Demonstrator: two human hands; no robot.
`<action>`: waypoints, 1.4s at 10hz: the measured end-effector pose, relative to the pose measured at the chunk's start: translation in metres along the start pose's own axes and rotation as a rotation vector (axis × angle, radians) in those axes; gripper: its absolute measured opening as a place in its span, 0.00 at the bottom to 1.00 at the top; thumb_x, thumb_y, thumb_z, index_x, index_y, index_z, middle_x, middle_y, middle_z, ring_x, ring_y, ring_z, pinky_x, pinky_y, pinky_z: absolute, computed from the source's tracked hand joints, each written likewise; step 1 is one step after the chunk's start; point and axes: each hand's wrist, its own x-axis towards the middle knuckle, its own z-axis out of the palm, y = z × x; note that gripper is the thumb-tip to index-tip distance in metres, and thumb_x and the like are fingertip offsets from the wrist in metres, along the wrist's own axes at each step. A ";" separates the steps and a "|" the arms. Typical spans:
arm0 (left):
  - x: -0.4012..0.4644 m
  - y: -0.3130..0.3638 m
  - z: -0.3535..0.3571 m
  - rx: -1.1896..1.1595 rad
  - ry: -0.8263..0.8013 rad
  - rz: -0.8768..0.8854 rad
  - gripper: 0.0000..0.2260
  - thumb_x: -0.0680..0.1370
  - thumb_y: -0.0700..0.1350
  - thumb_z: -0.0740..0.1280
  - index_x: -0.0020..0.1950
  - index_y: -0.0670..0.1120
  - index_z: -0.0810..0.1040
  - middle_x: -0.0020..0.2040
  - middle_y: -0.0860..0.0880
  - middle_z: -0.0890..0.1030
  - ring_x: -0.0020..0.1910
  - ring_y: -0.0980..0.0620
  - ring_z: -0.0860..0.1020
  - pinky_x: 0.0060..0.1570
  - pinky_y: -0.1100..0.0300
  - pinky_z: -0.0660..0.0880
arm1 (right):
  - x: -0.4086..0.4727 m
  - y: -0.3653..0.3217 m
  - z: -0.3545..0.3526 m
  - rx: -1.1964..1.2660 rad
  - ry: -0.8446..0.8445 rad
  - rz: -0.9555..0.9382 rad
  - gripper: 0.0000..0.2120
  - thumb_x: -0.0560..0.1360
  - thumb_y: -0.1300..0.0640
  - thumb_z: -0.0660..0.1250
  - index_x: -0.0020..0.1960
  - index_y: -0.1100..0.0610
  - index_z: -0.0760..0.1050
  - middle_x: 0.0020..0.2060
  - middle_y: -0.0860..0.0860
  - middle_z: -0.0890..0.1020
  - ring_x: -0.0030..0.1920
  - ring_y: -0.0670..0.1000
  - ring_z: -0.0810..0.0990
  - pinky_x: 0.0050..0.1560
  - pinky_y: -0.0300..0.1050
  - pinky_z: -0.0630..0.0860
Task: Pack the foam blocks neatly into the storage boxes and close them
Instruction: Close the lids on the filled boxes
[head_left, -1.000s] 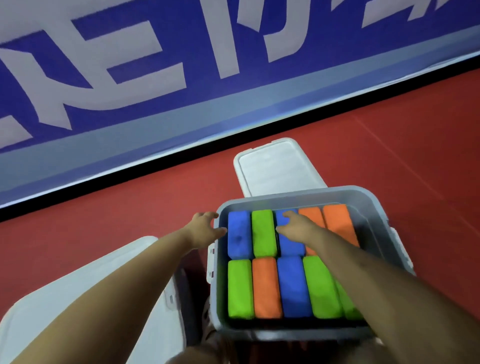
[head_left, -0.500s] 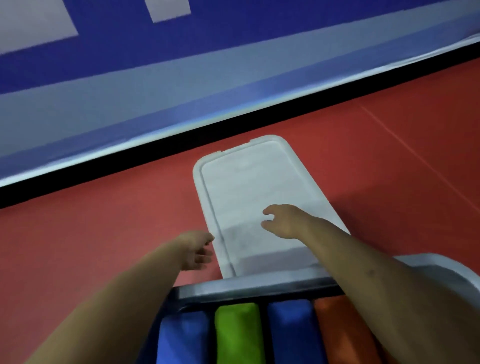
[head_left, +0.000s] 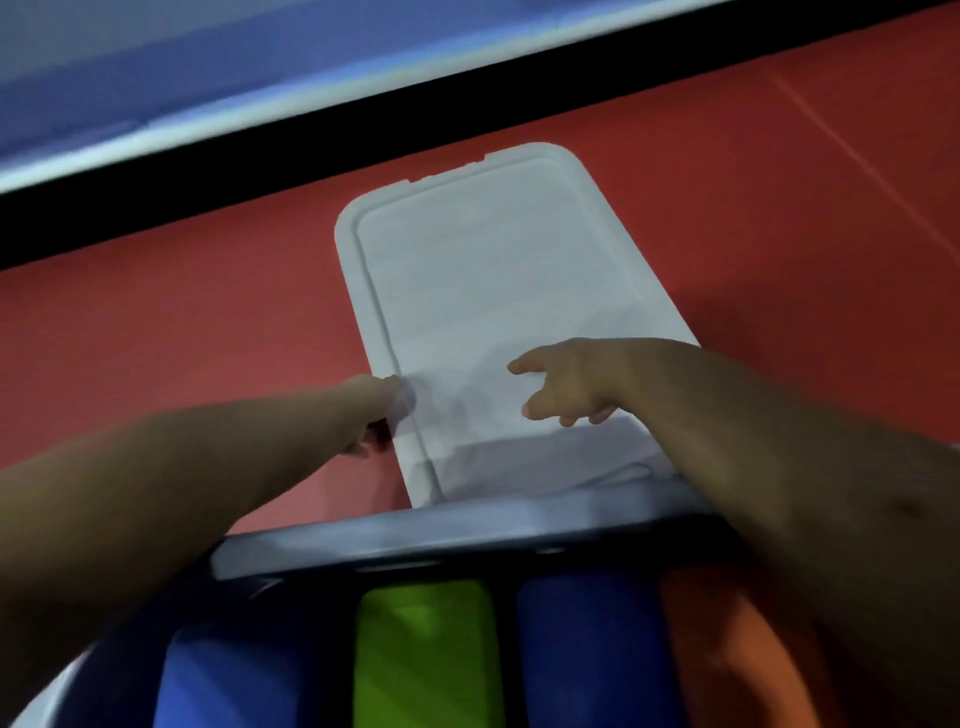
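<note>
A white lid lies flat on the red floor just beyond the grey storage box. The box's far rim crosses the bottom of the view. Inside it stand foam blocks side by side: a blue block, a green block, another blue block and an orange block. My left hand grips the lid's left edge, fingers curled under it. My right hand hovers over the near part of the lid with fingers apart and holds nothing.
A blue and white banner wall with a black base strip runs along the far side of the red floor. A thin pale line crosses the floor at the right.
The view has tilted forward, from the full box to the lid behind it. Both hands left the blocks and reached over the rim; the left hand has closed on the lid's left edge.
</note>
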 end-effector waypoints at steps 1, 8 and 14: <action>0.006 0.000 -0.002 -0.220 -0.022 0.004 0.21 0.81 0.56 0.54 0.42 0.40 0.72 0.39 0.41 0.78 0.38 0.44 0.77 0.38 0.56 0.73 | -0.002 -0.001 -0.002 0.031 0.017 -0.012 0.27 0.79 0.54 0.59 0.76 0.44 0.54 0.48 0.53 0.78 0.57 0.55 0.78 0.61 0.50 0.75; 0.023 -0.020 0.005 0.304 -0.137 0.148 0.13 0.79 0.52 0.62 0.38 0.47 0.69 0.29 0.47 0.64 0.26 0.51 0.62 0.30 0.62 0.62 | -0.008 -0.007 -0.003 0.044 0.007 -0.015 0.22 0.81 0.56 0.57 0.73 0.55 0.60 0.64 0.54 0.72 0.59 0.53 0.79 0.54 0.45 0.74; 0.009 0.003 -0.048 -0.232 -0.170 0.034 0.06 0.76 0.46 0.68 0.44 0.45 0.74 0.35 0.49 0.76 0.33 0.49 0.75 0.32 0.58 0.74 | -0.001 0.002 -0.007 0.207 0.137 0.032 0.22 0.79 0.54 0.59 0.72 0.56 0.62 0.61 0.57 0.76 0.57 0.55 0.79 0.61 0.50 0.74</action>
